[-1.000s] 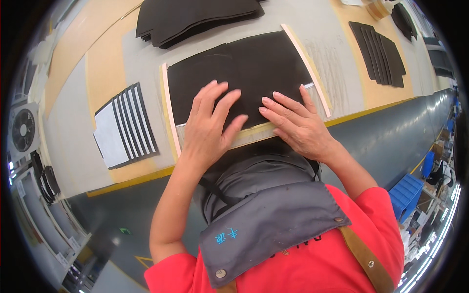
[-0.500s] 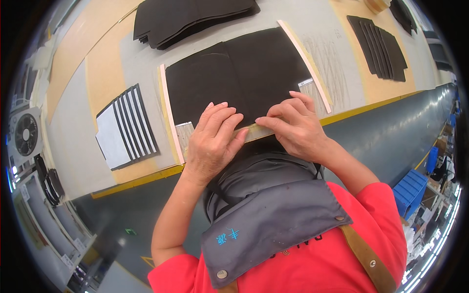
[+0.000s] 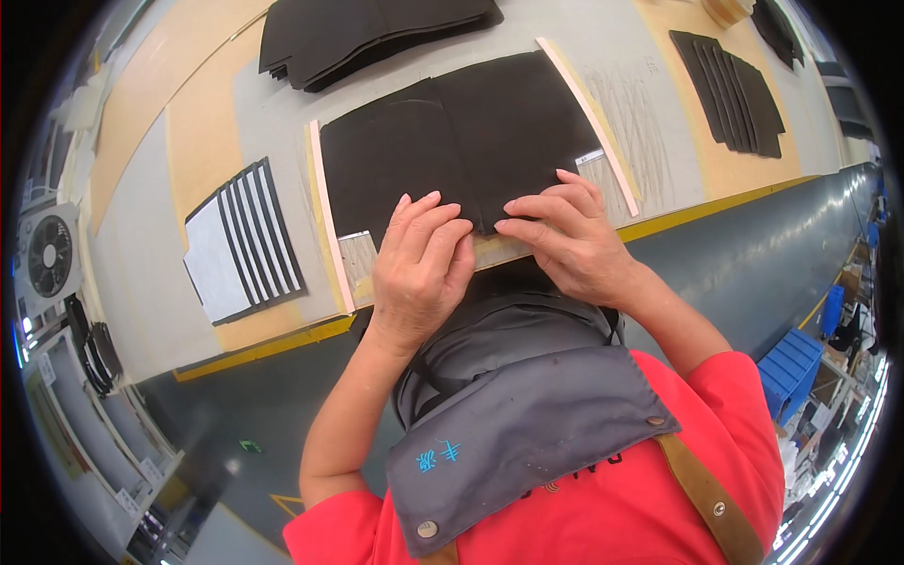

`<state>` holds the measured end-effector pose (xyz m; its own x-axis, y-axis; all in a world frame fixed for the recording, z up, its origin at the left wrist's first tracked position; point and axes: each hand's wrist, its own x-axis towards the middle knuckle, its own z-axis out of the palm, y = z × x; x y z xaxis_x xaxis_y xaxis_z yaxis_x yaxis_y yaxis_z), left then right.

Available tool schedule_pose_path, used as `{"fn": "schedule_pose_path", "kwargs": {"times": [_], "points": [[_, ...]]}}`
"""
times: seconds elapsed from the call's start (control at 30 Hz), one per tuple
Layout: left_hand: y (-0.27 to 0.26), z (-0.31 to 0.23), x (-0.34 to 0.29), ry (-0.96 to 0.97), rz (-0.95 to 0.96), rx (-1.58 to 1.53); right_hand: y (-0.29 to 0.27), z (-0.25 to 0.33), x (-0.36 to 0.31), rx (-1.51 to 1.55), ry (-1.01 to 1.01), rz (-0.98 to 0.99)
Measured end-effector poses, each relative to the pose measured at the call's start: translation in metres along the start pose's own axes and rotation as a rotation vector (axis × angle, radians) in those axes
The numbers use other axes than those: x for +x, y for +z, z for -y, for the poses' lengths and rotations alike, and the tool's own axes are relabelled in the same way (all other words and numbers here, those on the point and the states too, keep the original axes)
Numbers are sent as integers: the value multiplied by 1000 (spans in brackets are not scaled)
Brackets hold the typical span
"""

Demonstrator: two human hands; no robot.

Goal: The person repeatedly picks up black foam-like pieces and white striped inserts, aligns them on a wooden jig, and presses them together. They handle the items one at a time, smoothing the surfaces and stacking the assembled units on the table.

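A black sheet-like panel (image 3: 395,141) lies flat on the worktable between two pale pink strips (image 3: 320,188), with a seam or overlap line running down its middle. My left hand (image 3: 419,268) rests at its near left edge, fingers extended side by side onto the black surface, thumb beside the index finger. On the near right edge is my right hand (image 3: 579,240), its fingers apart and its index fingertip close to the seam's near end. Its thumb is mostly hidden under the fingers. Small silver-edged pieces (image 3: 589,157) sit at the panel's near corners.
Stacked black panels (image 3: 377,42) lie at the far side. Fanned white-and-black pieces (image 3: 247,240) are on the left, and fanned black pieces (image 3: 725,94) on the right. The table's yellow front edge (image 3: 716,202) runs before me. A fan (image 3: 49,254) stands far left.
My left hand has shifted slightly right and now has its fingers closer together. My right hand's fingers have spread and lifted a little from the near edge.
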<state>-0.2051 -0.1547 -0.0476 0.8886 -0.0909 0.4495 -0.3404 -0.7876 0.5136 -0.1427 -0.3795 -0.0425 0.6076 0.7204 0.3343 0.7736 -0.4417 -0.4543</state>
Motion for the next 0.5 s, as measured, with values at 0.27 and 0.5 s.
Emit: {"fn": "schedule_pose_path", "kwargs": {"times": [0.27,0.5], "points": [[0,-6,-1,-158,-34,-120,2,-2,-4,-19,-57,6],[0,-7,-1,-168,-29,-160,1,-3,-4,-14,-63,10]]}}
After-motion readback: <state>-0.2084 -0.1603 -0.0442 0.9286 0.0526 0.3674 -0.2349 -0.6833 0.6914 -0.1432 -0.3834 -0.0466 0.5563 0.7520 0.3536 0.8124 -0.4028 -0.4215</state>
